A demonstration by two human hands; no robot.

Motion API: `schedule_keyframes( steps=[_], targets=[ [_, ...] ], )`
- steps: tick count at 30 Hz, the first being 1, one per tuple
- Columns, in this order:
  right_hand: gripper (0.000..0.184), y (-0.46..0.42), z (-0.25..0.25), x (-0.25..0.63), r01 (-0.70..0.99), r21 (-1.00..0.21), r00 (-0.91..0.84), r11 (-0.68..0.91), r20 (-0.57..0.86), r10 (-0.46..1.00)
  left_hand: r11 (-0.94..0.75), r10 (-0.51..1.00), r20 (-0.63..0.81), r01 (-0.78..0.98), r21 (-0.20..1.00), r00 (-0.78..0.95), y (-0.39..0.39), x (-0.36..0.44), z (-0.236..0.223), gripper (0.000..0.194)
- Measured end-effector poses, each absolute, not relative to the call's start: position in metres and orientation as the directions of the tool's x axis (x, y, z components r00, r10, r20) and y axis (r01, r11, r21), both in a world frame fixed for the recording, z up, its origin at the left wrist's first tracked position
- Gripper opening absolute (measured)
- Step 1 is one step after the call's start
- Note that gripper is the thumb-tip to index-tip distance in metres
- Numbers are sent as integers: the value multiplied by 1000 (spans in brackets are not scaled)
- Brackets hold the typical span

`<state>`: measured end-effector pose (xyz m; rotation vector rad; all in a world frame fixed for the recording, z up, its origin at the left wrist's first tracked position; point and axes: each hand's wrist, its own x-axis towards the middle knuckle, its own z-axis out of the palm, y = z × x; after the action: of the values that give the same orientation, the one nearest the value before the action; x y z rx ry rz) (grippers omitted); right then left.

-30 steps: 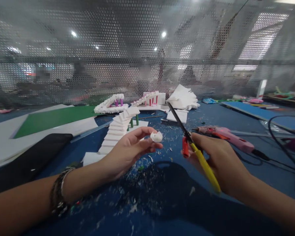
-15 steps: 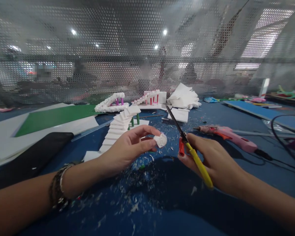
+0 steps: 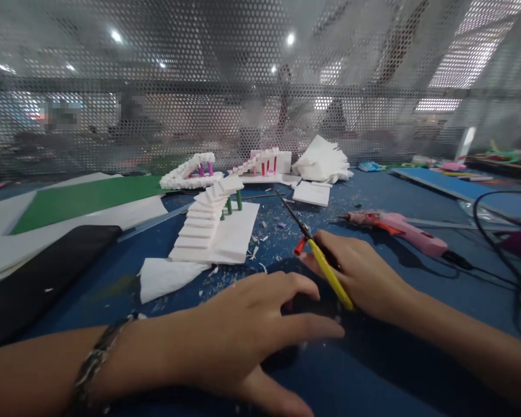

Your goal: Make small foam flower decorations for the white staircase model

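Observation:
My left hand (image 3: pixel 252 330) lies palm down over the blue table top (image 3: pixel 125 278), fingers stretched forward and apart, with nothing visible in it. The small white foam piece is out of sight. My right hand (image 3: pixel 360 272) is closed round scissors (image 3: pixel 325 271) with yellow and red handles. Their dark blades point up and left, toward a white foam staircase model (image 3: pixel 208 223) on green posts. The two hands sit close together, the left just below and left of the right.
A pink glue gun (image 3: pixel 395 226) with its black cable (image 3: pixel 499 231) lies to the right. A green sheet (image 3: pixel 82 200) and a black pad (image 3: pixel 39 272) are on the left. Two more stair models (image 3: pixel 186 174) and a white foam stack (image 3: pixel 321 159) stand before a perforated screen (image 3: pixel 260 87). Foam shavings litter the table.
My left hand has turned palm down and dropped low toward me, and the white foam piece it pinched is no longer visible. My right hand with the scissors has moved slightly left and down.

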<state>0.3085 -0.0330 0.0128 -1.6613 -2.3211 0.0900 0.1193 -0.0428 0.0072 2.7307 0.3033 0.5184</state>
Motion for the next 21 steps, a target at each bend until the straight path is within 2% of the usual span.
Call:
schedule_keyframes(
  steps=[2, 5, 7, 11, 15, 19, 21],
  targets=[
    [25, -33, 12, 309, 920, -194, -307, 341, 186, 934, -915, 283, 223, 192, 355, 933, -46, 125, 6, 49],
    [25, -33, 11, 308, 925, -164, -312, 343, 187, 932, -884, 342, 123, 275, 378, 931, -44, 130, 4, 32],
    [25, -34, 11, 307, 926, -161, -311, 342, 193, 931, -873, 362, 105, 297, 386, 926, -40, 130, 2, 22],
    [24, -35, 11, 307, 920, -161, -322, 357, 205, 924, -839, 393, 157, 283, 465, 906, -33, 122, -3, 23],
    [26, -35, 11, 308, 916, -192, -323, 352, 168, 931, -791, 502, 246, 324, 519, 829, -28, 111, -8, 31],
    [26, -35, 10, 307, 918, -185, -327, 351, 147, 933, -790, 485, 274, 282, 544, 831, -24, 102, -10, 17],
    [24, -34, 8, 307, 922, -153, -337, 357, 143, 931, -789, 460, 275, 247, 563, 845, -22, 99, -11, 16]
  ],
)
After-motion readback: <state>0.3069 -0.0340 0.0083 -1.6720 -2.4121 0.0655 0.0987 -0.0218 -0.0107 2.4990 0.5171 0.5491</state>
